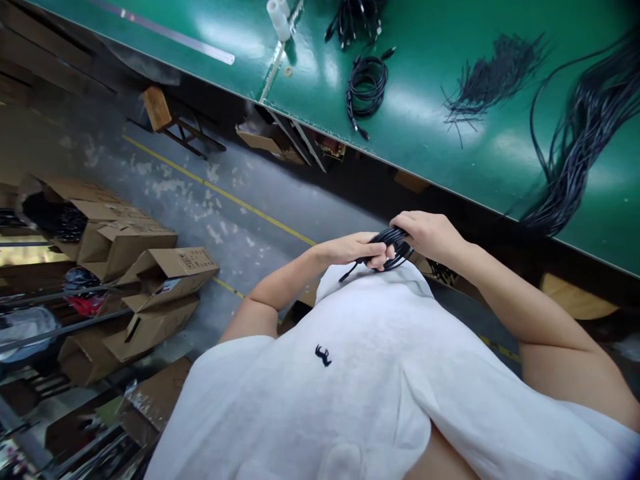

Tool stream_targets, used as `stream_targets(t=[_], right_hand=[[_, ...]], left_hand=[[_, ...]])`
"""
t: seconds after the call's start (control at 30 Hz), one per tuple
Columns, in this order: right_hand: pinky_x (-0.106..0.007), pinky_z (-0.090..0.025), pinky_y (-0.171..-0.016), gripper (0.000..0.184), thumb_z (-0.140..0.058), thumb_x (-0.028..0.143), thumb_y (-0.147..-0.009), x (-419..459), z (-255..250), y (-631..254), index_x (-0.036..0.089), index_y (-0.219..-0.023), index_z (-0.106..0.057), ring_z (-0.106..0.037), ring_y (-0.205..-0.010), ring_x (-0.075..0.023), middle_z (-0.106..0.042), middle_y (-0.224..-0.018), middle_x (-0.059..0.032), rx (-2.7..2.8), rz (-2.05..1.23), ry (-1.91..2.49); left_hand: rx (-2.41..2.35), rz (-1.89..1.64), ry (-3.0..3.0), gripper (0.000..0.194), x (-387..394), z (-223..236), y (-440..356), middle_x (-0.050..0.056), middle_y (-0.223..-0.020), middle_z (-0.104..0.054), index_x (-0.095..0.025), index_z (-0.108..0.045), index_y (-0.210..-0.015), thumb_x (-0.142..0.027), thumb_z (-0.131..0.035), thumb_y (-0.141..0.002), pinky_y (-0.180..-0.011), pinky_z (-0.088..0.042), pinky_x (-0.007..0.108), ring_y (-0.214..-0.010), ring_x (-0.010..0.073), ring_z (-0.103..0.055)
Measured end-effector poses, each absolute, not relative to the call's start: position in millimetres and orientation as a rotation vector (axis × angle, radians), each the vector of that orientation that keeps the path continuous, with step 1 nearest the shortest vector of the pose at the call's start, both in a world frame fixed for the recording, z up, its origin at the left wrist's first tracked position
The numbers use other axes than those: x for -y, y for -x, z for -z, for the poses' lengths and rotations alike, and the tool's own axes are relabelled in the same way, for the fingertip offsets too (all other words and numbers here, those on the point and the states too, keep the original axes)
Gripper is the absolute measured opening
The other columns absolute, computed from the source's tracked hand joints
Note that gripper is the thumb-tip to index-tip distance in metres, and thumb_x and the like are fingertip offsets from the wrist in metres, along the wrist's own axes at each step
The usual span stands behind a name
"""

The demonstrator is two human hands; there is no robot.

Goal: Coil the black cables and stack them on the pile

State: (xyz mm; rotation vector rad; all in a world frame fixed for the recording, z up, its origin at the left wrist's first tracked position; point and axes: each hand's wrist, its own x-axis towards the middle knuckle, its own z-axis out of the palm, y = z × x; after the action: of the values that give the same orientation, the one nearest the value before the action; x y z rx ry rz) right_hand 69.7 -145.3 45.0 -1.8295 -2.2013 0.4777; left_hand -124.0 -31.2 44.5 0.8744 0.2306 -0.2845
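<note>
Close to my body, just off the table's near edge, I hold a coiled black cable in both hands. The fingers of my left hand wrap round the coil's left side, and a short cable end with a plug sticks out below them. My right hand grips the coil from the upper right, fingertips curled over its strands. Another coiled black cable lies on the green table, its plug ends loose.
On the table lie a pile of thin black ties, a big bundle of black cables, more plugged cables, white rolls and a metal ruler. A wooden stool and cardboard boxes on racks stand left.
</note>
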Motion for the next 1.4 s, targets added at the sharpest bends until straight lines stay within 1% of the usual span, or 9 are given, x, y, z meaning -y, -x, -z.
stream_targets(t=[0.1, 0.37, 0.57, 0.7, 0.8, 1.0, 1.1, 1.23, 1.4], right_hand=[[-0.029, -0.025, -0.056, 0.021, -0.041, 0.013, -0.092, 139, -55, -59, 0.017, -0.086, -0.061, -0.055, -0.075, -0.017, -0.065, -0.083, -0.0082, 2.314, -0.474, 1.838], [-0.029, -0.046, -0.067, 0.025, -0.071, 0.038, -0.075, 131, -38, -59, 0.019, -0.09, -0.064, -0.056, -0.068, -0.0148, -0.063, -0.076, -0.0007, 1.157, -1.023, 1.706], [-0.024, -0.055, -0.071, 0.038, -0.076, 0.047, -0.072, 127, 13, 13, 0.023, -0.085, -0.051, -0.044, -0.053, -0.005, -0.043, -0.062, 0.0089, -0.035, -1.224, 1.033], [-0.013, -0.039, -0.045, 0.038, -0.075, 0.043, -0.081, 115, 27, 42, 0.021, -0.08, -0.044, -0.026, -0.042, -0.0027, -0.024, -0.052, 0.0121, -0.196, -1.356, 0.916], [-0.014, -0.039, -0.044, 0.041, -0.076, 0.048, -0.081, 111, 30, 37, 0.022, -0.08, -0.043, -0.02, -0.039, -0.0032, -0.015, -0.051, 0.0128, -0.122, -1.311, 0.979], [-0.026, -0.048, -0.056, 0.024, -0.067, 0.042, -0.084, 104, 17, -7, 0.022, -0.091, -0.057, -0.041, -0.046, -0.0082, -0.045, -0.058, 0.0072, 0.496, -1.077, 1.522], [-0.03, -0.05, -0.07, 0.025, -0.057, 0.032, -0.088, 97, 3, -30, 0.02, -0.108, -0.064, -0.066, -0.077, -0.0186, -0.07, -0.096, -0.0057, 1.349, -0.768, 1.84], [-0.029, -0.047, -0.07, 0.03, -0.047, 0.026, -0.092, 91, -11, -39, 0.015, -0.113, -0.066, -0.068, -0.092, -0.0231, -0.071, -0.109, -0.0133, 1.93, -0.654, 1.883], [-0.03, -0.049, -0.08, 0.035, -0.059, 0.038, -0.086, 97, -19, -44, 0.017, -0.113, -0.067, -0.066, -0.092, -0.0212, -0.071, -0.102, -0.0077, 1.478, -1.082, 1.606]], left_hand=[[-0.24, 0.335, -0.897, 0.054, 27, -42, 126, 0.002, -0.065, -0.058, -0.011, -0.066, -0.092, -0.062, -0.073, -0.076, -0.071, -0.05, 0.03, -0.065, 0.0129, -0.057], [-0.549, -0.015, -0.669, 0.038, 20, -55, 139, -0.012, -0.048, -0.02, -0.016, -0.052, -0.069, -0.045, -0.066, -0.089, -0.039, -0.022, 0.015, -0.037, 0.0018, -0.02], [-0.636, -0.285, -0.658, 0.037, 34, -38, 136, -0.012, -0.048, -0.027, -0.016, -0.052, -0.073, -0.044, -0.075, -0.083, -0.04, -0.021, 0.015, -0.038, 0.001, -0.023], [-0.648, -0.362, -0.636, 0.038, 45, -25, 128, -0.01, -0.05, -0.034, -0.015, -0.053, -0.075, -0.047, -0.071, -0.085, -0.044, -0.031, 0.016, -0.041, 0.0026, -0.032], [-0.709, -0.368, -0.571, 0.031, 37, -24, 131, -0.009, -0.053, -0.037, -0.015, -0.055, -0.08, -0.043, -0.065, -0.091, -0.051, -0.038, 0.017, -0.045, 0.0033, -0.037], [-0.664, -0.168, -0.576, 0.031, 16, -36, 148, -0.012, -0.052, -0.023, -0.015, -0.051, -0.074, -0.037, -0.062, -0.094, -0.043, -0.029, 0.015, -0.04, 0.0018, -0.02], [-0.642, -0.021, -0.579, 0.032, 15, -41, 151, -0.012, -0.052, -0.024, -0.015, -0.051, -0.075, -0.039, -0.063, -0.093, -0.043, -0.029, 0.014, -0.04, 0.0018, -0.02], [-0.582, 0.078, -0.561, 0.036, 14, -41, 151, -0.011, -0.054, -0.027, -0.014, -0.055, -0.078, -0.047, -0.06, -0.093, -0.045, -0.032, 0.015, -0.041, 0.0024, -0.023], [-0.503, 0.139, -0.545, 0.041, 3, -33, 153, -0.008, -0.052, -0.031, -0.012, -0.061, -0.082, -0.05, -0.051, -0.096, -0.045, -0.033, 0.017, -0.042, 0.0045, -0.025]])
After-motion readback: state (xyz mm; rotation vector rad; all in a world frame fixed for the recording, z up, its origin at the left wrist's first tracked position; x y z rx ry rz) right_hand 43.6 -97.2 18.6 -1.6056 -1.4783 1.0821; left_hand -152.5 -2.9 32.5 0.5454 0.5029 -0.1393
